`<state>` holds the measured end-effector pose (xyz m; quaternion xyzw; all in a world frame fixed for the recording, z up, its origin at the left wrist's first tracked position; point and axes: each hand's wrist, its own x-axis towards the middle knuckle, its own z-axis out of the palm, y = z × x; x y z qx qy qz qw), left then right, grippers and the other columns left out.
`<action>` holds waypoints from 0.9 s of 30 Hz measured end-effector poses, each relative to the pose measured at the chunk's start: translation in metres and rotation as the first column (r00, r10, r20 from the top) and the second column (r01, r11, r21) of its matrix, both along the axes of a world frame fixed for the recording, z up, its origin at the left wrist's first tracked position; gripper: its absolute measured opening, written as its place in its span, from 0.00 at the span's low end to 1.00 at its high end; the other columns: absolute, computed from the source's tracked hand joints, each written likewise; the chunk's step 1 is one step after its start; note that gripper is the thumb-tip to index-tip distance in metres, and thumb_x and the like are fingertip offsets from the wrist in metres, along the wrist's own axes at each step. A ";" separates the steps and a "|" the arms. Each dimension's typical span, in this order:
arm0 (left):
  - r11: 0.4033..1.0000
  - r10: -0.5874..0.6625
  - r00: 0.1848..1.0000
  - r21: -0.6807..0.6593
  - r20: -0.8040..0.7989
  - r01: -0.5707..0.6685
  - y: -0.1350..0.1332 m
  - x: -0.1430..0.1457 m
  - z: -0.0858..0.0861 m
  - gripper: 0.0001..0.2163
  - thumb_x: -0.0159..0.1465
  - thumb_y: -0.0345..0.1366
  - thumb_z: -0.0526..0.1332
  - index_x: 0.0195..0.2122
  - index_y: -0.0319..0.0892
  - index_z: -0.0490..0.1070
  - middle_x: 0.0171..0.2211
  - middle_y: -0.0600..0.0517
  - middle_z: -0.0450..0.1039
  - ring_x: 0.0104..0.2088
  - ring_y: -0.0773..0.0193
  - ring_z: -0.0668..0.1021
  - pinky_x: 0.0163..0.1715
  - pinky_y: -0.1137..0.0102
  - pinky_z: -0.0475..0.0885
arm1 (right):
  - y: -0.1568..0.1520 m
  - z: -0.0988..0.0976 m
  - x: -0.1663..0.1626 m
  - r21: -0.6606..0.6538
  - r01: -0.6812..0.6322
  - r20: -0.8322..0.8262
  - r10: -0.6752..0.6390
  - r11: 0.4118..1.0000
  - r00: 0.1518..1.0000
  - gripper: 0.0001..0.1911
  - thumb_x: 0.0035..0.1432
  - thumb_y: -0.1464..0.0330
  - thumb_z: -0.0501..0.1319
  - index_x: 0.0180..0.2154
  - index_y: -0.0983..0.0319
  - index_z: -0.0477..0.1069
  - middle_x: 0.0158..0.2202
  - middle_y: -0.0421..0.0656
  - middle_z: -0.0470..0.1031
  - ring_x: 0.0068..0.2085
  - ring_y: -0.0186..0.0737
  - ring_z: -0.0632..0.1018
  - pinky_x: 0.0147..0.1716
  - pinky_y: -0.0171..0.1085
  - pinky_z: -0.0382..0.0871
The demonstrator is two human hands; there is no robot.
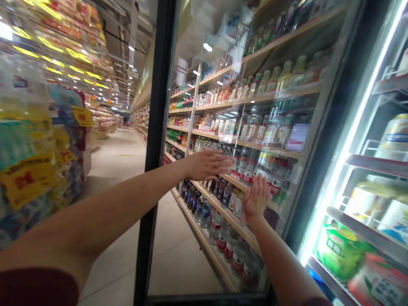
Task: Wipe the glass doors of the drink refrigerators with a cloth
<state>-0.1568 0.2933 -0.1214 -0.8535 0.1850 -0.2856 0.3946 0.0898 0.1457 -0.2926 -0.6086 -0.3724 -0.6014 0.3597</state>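
Note:
A tall glass door (162, 85) with a black frame stands swung out in front of me. My left hand (208, 165) reaches across to the glass, fingers stretched out and slightly blurred, holding nothing. Lower and to its right, my right hand (256, 197) is raised with the palm toward the pane and the fingers extended. Both hands are at the glass; whether each palm presses on it I cannot tell for sure. Several rows of bottles (237, 259) on wooden shelves show through the pane, mixed with reflections.
On the right, the lit fridge interior holds wire-sided shelves (376, 165) with jars, a green packet (342, 250) and a red packet (379, 278). Stacked goods with a yellow sign (28, 178) stand at the left. A tiled aisle (116, 159) runs back between them.

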 end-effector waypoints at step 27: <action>0.991 0.111 0.985 -0.092 0.131 -0.100 -0.004 0.020 0.015 0.24 0.70 0.46 0.52 0.67 0.56 0.58 0.70 0.60 0.55 0.72 0.68 0.52 0.72 0.62 0.50 | 0.008 -0.001 0.004 0.008 0.008 -0.013 -0.008 1.000 1.000 0.33 0.65 0.69 0.49 0.70 0.63 0.51 0.68 0.53 0.62 0.71 0.50 0.59 0.67 0.56 0.52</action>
